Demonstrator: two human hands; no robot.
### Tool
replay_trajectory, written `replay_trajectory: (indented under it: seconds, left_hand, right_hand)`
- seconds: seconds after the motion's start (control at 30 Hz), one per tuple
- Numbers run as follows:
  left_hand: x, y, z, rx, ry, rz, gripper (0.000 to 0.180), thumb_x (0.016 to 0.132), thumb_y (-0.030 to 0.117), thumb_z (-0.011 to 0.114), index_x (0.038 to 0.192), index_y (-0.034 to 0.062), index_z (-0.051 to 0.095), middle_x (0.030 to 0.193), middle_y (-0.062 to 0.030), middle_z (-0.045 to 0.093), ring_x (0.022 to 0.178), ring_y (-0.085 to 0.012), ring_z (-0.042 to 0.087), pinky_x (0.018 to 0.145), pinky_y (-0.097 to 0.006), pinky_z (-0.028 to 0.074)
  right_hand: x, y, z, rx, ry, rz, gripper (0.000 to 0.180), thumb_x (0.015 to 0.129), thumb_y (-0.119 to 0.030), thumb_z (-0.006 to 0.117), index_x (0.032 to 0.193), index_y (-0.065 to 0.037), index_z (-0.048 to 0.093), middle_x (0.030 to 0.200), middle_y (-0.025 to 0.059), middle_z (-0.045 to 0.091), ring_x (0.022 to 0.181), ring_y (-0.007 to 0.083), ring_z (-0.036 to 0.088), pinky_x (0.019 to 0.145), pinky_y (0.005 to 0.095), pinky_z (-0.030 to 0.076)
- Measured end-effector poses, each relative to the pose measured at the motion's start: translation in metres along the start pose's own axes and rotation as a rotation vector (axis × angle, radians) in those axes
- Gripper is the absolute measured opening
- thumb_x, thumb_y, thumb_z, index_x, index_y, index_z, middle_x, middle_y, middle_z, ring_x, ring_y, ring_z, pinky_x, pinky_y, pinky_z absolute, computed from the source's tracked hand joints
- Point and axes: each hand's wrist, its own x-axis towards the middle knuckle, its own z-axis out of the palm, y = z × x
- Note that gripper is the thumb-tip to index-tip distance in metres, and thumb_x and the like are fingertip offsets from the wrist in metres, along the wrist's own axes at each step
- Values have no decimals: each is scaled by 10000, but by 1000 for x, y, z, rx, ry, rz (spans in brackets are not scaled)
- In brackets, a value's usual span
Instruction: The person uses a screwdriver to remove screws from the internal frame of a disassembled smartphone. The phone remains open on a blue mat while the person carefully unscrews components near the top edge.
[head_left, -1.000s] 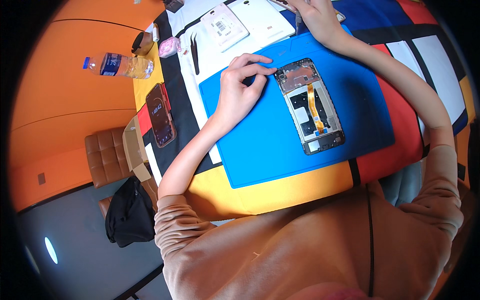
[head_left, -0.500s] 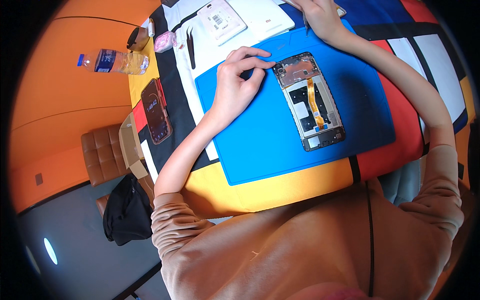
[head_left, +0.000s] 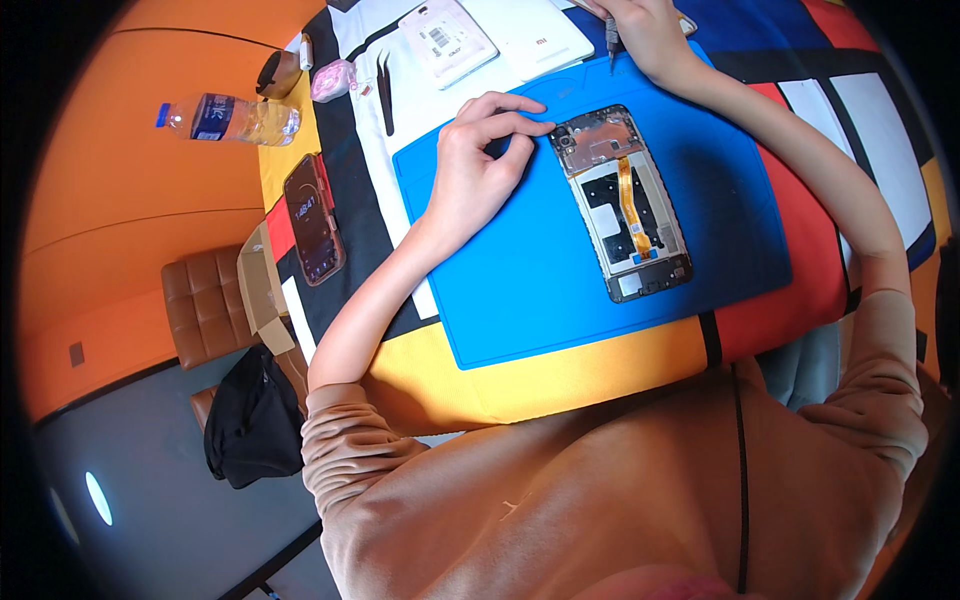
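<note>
Hands [head_left: 482, 162] near opened phone [head_left: 622, 205] — labelled bottle [head_left: 228, 119]

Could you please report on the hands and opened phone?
Left hand at corner of opened phone; right hand holding slim tool; phone on blue mat, nothing over it.

So there's a phone [head_left: 605, 150] on the mat [head_left: 500, 290] right of centre, tweezers [head_left: 386, 95] off to its upper left, a bottle [head_left: 225, 119] farther left.

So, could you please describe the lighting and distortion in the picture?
Head view: a shadow darkens the blue mat right of the opened phone; head view: a bright oval glares on the grey surface at lower left; head view: the near edge of the tablecloth bows, probably from the fisheye lens.
</note>
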Motion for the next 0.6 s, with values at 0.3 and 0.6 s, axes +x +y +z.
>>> replay_trajectory:
  seconds: [0.3, 0.6]
  left_hand:
    - [3, 1, -1, -33, 17, -52, 209, 873, 59, 641, 1034, 33, 771, 1006, -123, 719, 898, -237, 645, 805, -348, 527]
    - [4, 1, -1, 130, -11, 44, 196, 891, 169, 785, 1045, 53, 752, 1029, -75, 721, 928, -172, 654, 881, -305, 521]
  right_hand:
    - [-30, -16, 25, 264, -3, 293, 38, 1007, -64, 577, 1020, -90, 553, 739, -33, 502, 617, 43, 489, 530, 195, 403]
    - [-40, -31, 30, 230, -85, 272, 103, 1021, -54, 569, 1067, -108, 495, 761, -29, 496, 513, 31, 440, 455, 190, 350]
